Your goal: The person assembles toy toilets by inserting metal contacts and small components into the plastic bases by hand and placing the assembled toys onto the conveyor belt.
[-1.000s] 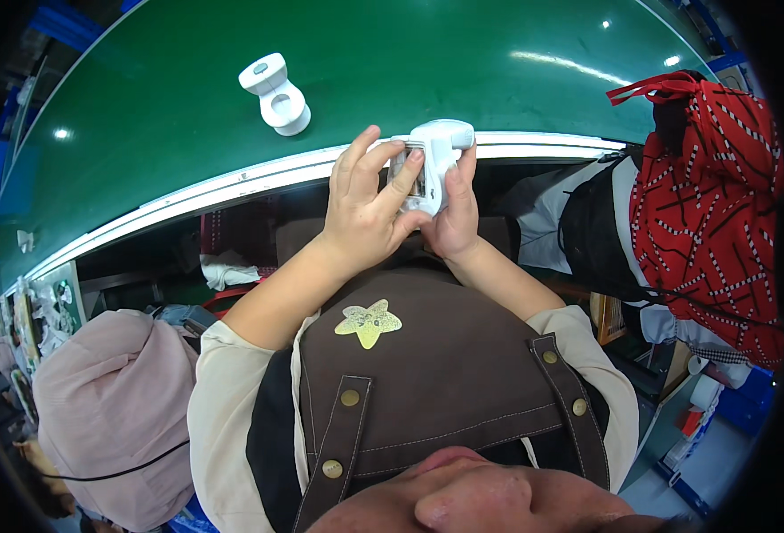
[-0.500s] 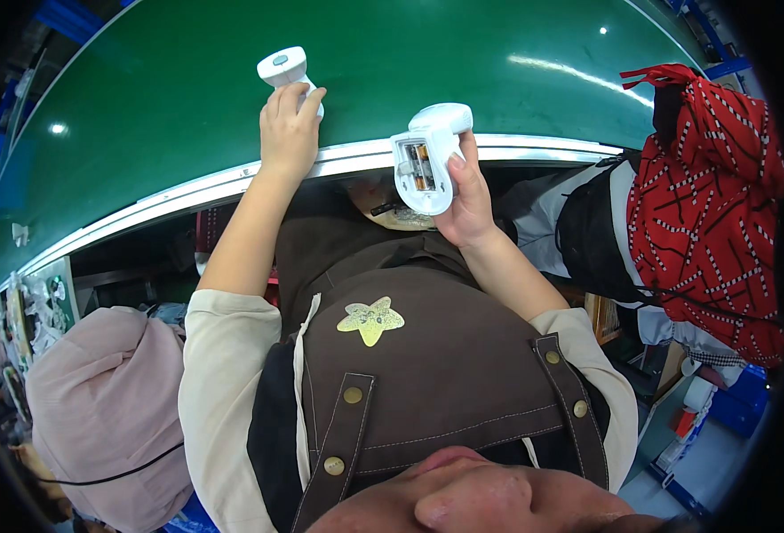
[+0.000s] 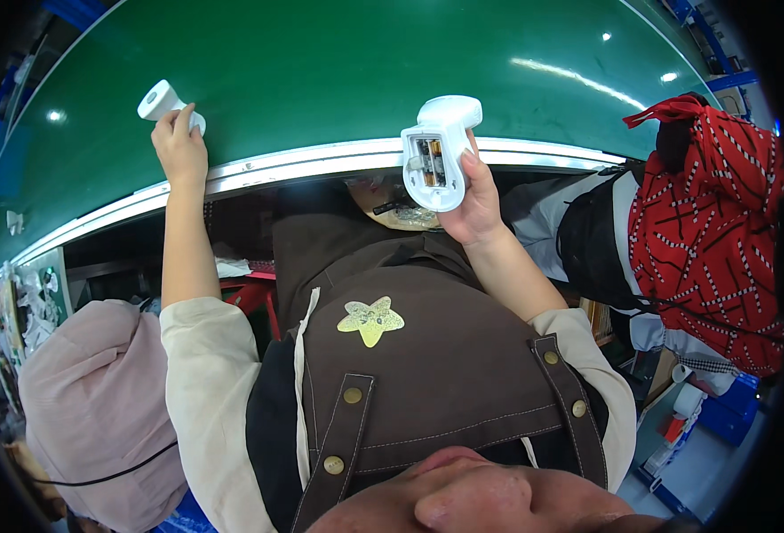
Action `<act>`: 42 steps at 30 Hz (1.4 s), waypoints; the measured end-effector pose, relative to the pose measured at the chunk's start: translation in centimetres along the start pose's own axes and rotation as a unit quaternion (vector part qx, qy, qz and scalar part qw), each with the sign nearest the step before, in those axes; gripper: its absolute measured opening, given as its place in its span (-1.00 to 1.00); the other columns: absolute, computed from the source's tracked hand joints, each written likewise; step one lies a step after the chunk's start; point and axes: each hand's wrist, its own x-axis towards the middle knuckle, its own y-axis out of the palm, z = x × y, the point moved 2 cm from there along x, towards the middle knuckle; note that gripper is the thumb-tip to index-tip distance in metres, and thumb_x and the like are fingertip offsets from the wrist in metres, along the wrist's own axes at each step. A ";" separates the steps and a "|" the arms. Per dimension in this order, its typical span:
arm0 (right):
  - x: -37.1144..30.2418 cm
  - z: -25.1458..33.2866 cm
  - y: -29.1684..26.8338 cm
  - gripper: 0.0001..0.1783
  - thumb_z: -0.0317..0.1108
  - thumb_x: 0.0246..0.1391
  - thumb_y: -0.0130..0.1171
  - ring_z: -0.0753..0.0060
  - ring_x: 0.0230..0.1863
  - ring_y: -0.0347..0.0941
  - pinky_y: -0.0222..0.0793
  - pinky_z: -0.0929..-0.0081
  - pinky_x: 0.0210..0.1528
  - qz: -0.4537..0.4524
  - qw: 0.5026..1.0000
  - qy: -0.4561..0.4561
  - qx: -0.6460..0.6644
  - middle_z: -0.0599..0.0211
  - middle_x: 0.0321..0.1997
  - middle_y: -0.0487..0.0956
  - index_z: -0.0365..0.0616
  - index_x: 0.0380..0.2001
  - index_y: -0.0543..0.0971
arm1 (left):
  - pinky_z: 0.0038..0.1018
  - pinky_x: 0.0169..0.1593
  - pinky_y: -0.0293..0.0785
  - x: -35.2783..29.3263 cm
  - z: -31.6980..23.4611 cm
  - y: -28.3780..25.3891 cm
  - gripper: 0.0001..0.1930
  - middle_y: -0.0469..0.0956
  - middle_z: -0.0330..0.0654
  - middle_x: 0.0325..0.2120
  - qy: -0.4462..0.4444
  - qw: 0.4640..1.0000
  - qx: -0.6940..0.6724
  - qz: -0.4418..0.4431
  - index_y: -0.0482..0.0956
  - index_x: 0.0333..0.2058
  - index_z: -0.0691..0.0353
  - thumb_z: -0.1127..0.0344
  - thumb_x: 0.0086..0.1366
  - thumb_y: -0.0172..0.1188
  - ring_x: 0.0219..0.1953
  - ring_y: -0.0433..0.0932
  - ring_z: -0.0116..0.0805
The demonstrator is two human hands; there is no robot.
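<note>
My right hand [image 3: 476,197] holds up a white gun-shaped handheld device [image 3: 452,182] in front of the table edge. Its battery compartment faces me uncovered, with batteries [image 3: 430,162] lying inside. My fingers wrap around its right side. Far to the left, my left hand [image 3: 179,149] reaches over the green table with its fingers closed around a second white handheld device [image 3: 153,99]. A grey oval spot shows on that one's wider head; its lower part is hidden under my fingers.
The green tabletop [image 3: 321,80] has a pale metal edge strip [image 3: 321,158]. A person in red patterned clothing [image 3: 707,231] is close on the right, another in a pale pink covering [image 3: 99,409] on the left. Clear plastic bags [image 3: 32,306] hang at the far left.
My left hand has carried its white device leftward and slightly nearer along the table. My right hand, still gripping the other device, has shifted slightly right.
</note>
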 end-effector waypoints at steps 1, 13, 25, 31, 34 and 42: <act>0.1 -0.1 0.1 -0.21 -0.09 0.13 0.15 0.29 0.24 0.34 0.33 0.23 0.24 -0.001 1.000 0.007 0.009 0.33 0.24 0.37 0.07 0.37 0.09 | -0.23 0.08 0.38 -0.2 0.3 0.1 -0.57 0.44 -0.10 -0.05 0.000 1.000 0.006 -0.006 0.60 -0.03 0.05 0.53 0.09 0.27 0.00 0.39 -0.03; 0.6 -1.8 -0.1 -0.39 0.08 0.22 -0.04 0.22 -0.07 0.40 0.42 0.33 -0.20 -0.014 0.988 0.101 0.113 0.08 0.13 0.44 -0.09 0.19 0.35 | -0.21 0.14 0.33 -0.7 -0.3 -0.7 -0.55 0.45 -0.06 -0.02 0.037 0.999 0.013 -0.030 0.56 0.01 0.15 0.48 0.08 0.31 0.05 0.38 -0.03; -0.6 -3.2 0.1 -0.42 0.07 0.25 -0.09 0.30 0.01 0.44 0.34 0.31 -0.05 -0.035 0.981 0.144 0.128 0.19 0.10 0.51 -0.10 0.15 0.41 | -0.10 0.13 0.33 -3.5 -16.4 -8.3 -0.63 0.45 -0.09 0.00 0.314 0.892 -0.325 0.014 0.63 -0.12 0.15 0.18 0.09 0.35 0.08 0.41 -0.04; -1.8 -3.0 2.1 -0.43 0.06 0.26 -0.10 0.30 0.13 0.42 0.34 0.24 0.18 0.017 0.979 0.149 0.137 0.28 0.10 0.48 -0.12 0.15 0.37 | -0.09 0.07 0.39 -4.9 -21.6 -9.4 -0.56 0.49 -0.16 -0.09 0.390 0.854 -0.342 0.045 0.60 -0.12 0.10 0.10 0.00 0.36 0.09 0.41 -0.11; -2.8 -3.4 2.6 -0.42 0.06 0.26 -0.09 0.32 0.11 0.42 0.35 0.25 0.17 -0.018 0.991 0.121 0.047 0.26 0.09 0.48 -0.14 0.16 0.34 | -0.14 0.03 0.45 -5.9 -21.5 -8.9 -0.57 0.49 -0.12 -0.07 0.398 0.844 -0.358 0.027 0.64 -0.14 0.12 0.16 -0.04 0.40 0.03 0.46 -0.03; -4.9 -5.0 3.5 -0.43 0.02 0.25 -0.04 0.33 0.11 0.42 0.37 0.27 0.14 0.024 0.988 0.120 0.095 0.26 0.08 0.48 -0.14 0.17 0.32 | -0.18 -0.03 0.50 -8.0 -20.1 -9.7 -0.53 0.46 -0.11 -0.06 0.399 0.811 -0.427 -0.003 0.60 -0.12 0.15 0.25 -0.08 0.43 0.05 0.44 -0.05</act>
